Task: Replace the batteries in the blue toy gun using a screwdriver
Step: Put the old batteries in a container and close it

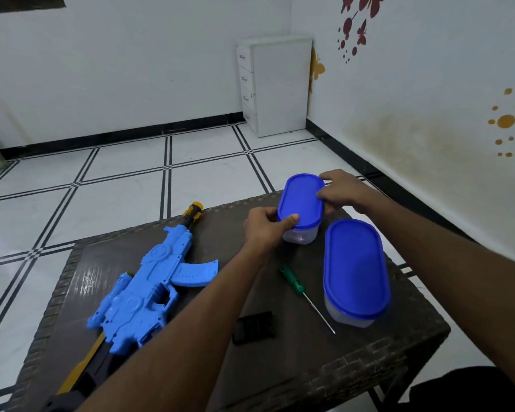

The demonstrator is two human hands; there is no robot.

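Nearest me on the dark woven tabletop (369, 367) lies a small black rectangular cover (252, 327); left of it the blue plastic toy gun (144, 292) stretches away, its long axis running from the near left corner toward the far edge; right of it a green-handled screwdriver (305, 297) points its tip nearward; beside that stands a blue-lidded clear oval tub (356, 272); farther off, both hands grip a second blue-lidded tub (301, 203), the left hand (265, 228) curled round its near end, the right hand (341, 190) pinching the lid's far rim; the left is nearer the gun.
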